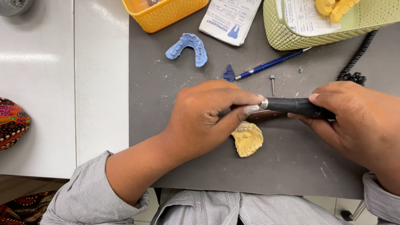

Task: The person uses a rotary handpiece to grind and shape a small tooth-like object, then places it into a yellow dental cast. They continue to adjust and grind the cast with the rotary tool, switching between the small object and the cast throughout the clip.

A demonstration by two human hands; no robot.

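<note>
- Gripping a black rotary handpiece (pixel 296 106), the right hand (pixel 354 118) has its fingers closed round the rear of the barrel; the tool lies level, its metal collar pointing toward the left hand (pixel 204 118).
- Left hand: fingers curled shut, thumb and forefinger pinched at the handpiece's metal tip; what sits inside the pinch is hidden, cannot tell.
- Yellow dental cast (pixel 248 139) lies on the grey mat (pixel 283 171), just below the left thumb, partly covered by it.
- Blue dental impression (pixel 188 48), horseshoe-shaped, rests on the mat well above the left hand.
- Blue pen (pixel 271 63) lies slanted above the hands; a small dark blue wedge (pixel 228 74) sits at its lower end.
- A loose bur (pixel 272 83) lies just above the handpiece.
- Folded white printed leaflet (pixel 229 17) with blue lettering and a blue tooth mark, top centre, between two baskets.
- Yellow basket (pixel 162 16) at top, left of the leaflet.
- Green basket (pixel 287 35) top right, holding a white printed form and yellow casts.
- Black coiled cord (pixel 354 62) runs down from beneath the green basket.
- White counter (pixel 50 83) extends left of the mat.
</note>
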